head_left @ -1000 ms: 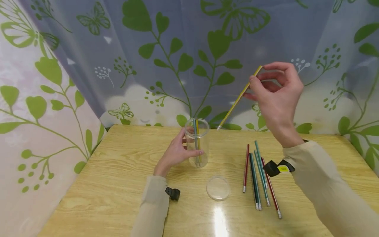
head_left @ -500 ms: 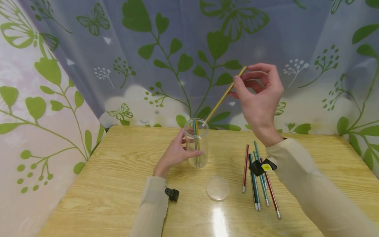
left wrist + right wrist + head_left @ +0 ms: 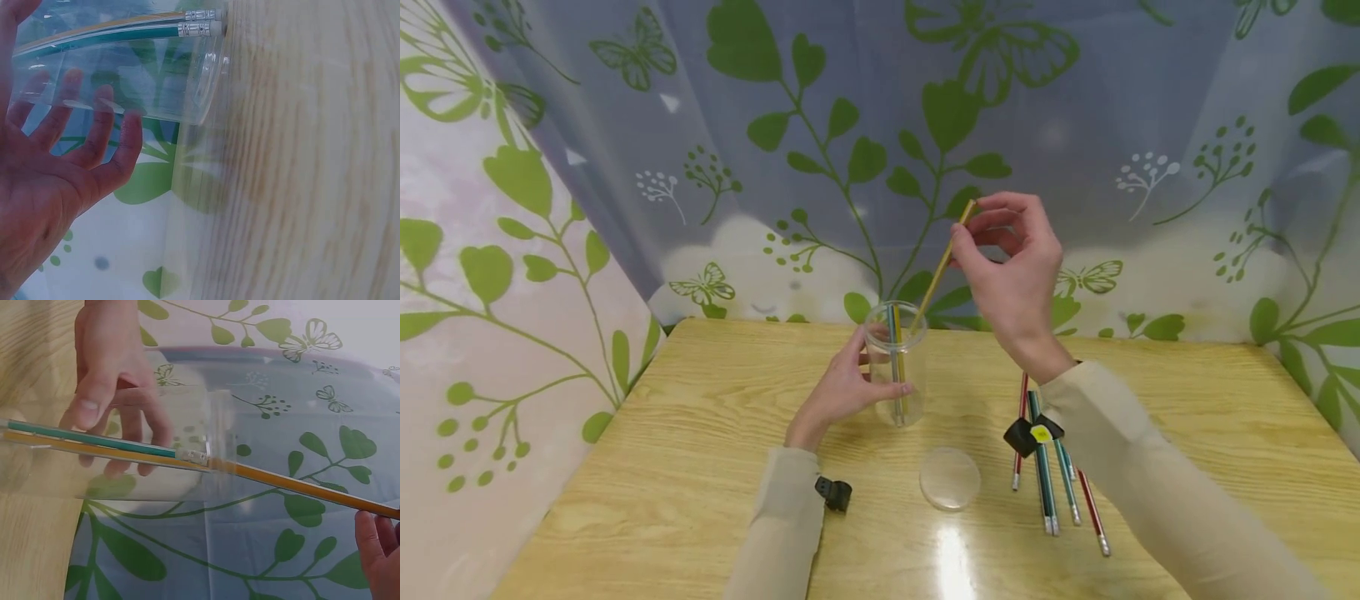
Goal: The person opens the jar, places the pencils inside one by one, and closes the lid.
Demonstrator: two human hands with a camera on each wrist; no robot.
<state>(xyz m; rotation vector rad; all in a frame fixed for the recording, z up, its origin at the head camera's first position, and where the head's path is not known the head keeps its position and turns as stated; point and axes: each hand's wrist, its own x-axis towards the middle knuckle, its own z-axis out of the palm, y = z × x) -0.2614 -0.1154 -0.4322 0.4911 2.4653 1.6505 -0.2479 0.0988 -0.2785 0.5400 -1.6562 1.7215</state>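
Observation:
My left hand (image 3: 835, 392) grips a clear plastic jar (image 3: 917, 379) that stands upright on the table, with the thumb in front and the fingers around the far side. Inside the jar are a teal pencil (image 3: 94, 436) and a yellow pencil (image 3: 94, 449); in the left wrist view their eraser ends (image 3: 200, 22) lie at the jar's base or rim, I cannot tell which. Above and right of the mouth, my right hand (image 3: 1018, 271) pinches another yellow pencil (image 3: 942, 268) near its upper end. That pencil slants down, its lower end inside the mouth.
A round clear lid (image 3: 950, 479) lies on the wood-grain table (image 3: 700, 500) in front of the jar. To its right lie several red, teal and dark green pencils (image 3: 1043, 483), partly covered by the right forearm. Behind the table hangs a leaf-patterned curtain (image 3: 820, 208).
The right hand has moved left and then down, bringing the yellow pencil from beside the jar into its mouth. The left hand and jar stay in place.

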